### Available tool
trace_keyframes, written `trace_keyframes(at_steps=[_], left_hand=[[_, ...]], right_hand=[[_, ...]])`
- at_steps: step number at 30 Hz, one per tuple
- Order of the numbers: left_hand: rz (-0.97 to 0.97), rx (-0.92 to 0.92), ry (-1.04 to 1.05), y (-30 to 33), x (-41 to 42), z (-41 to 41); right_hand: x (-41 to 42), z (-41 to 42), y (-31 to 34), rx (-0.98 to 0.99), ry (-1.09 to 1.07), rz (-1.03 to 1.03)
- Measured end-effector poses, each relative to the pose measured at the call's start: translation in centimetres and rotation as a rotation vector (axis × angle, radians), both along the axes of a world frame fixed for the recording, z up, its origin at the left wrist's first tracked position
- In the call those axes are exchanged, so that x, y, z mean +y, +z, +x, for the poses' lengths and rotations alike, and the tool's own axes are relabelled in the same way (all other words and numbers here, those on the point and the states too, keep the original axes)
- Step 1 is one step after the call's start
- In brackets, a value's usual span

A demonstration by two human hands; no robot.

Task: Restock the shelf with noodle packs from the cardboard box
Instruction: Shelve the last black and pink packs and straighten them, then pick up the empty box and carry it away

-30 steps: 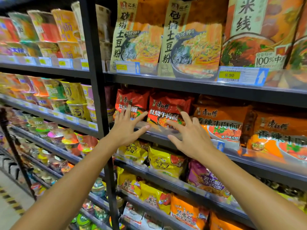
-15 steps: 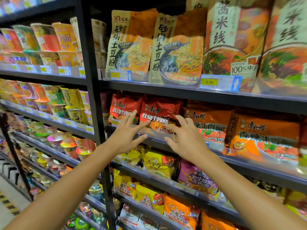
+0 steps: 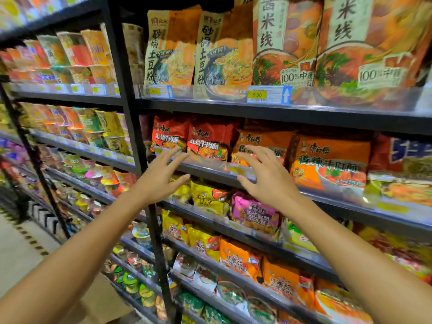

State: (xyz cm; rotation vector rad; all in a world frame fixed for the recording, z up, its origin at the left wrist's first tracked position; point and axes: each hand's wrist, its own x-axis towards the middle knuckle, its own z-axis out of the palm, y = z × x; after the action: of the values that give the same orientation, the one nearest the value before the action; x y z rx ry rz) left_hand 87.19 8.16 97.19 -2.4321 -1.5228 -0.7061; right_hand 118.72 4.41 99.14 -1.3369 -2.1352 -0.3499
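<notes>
- Two red noodle packs [image 3: 190,139] stand side by side on the shelf [image 3: 292,183], with two orange packs [image 3: 327,160] at their 3 o'clock.
- The left hand [image 3: 161,181] and right hand [image 3: 268,181] hover before the shelf edge, fingers spread, holding nothing.
- A price tag [image 3: 268,94] sits at 12 o'clock.

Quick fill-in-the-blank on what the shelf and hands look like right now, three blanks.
1. Both hands, left hand and right hand, hold ____.
2. The yellow price tag on the upper shelf reads ____.
3. The two red noodle packs sit to the ____ of the orange noodle packs.

Missing words: nothing; 9.90; left
</notes>
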Motion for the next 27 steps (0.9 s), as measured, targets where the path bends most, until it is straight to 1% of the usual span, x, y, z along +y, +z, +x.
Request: trace_keyframes(at_steps=[2,5,9,12,14,17,20,23,27], left_hand=[[0.03,-0.027,0.035,-0.7,-3.3,-0.2],[0.02,-0.035,0.147,-2.3,-8.6,-0.9],[-0.136,-0.017,0.337,-5.8,-16.3,-3.1],[-0.242,-0.009,0.488,-8.0,-23.0,-4.9],[-0.285,-0.021,0.593,-9.1,-27.6,-6.3],[-0.276,-0.022,0.737,-10.9,-33.9,-9.1],[-0.32,-0.047,0.848,-13.0,-39.2,-12.5],[-0.33,-0.103,0.948,-14.8,-43.2,-15.3],[-0.33,-0.13,1.063,-17.0,-47.0,-19.0]], right_hand=[[-1.3,0.3,-0.3,0.008,0.051,-0.02],[-3.4,0.4,-1.3,0.039,0.165,-0.04],[-5.6,-0.7,-4.2,0.071,0.342,-0.076],[-7.3,-3.1,-6.5,0.071,0.454,-0.168],[-8.6,-5.6,-7.9,0.056,0.516,-0.225],[-10.8,-10.1,-9.9,0.021,0.613,-0.287],[-13.2,-15.1,-11.8,-0.036,0.68,-0.382],[-15.3,-20.0,-13.6,-0.089,0.732,-0.458],[-16.6,-26.6,-16.6,-0.134,0.779,-0.549]])
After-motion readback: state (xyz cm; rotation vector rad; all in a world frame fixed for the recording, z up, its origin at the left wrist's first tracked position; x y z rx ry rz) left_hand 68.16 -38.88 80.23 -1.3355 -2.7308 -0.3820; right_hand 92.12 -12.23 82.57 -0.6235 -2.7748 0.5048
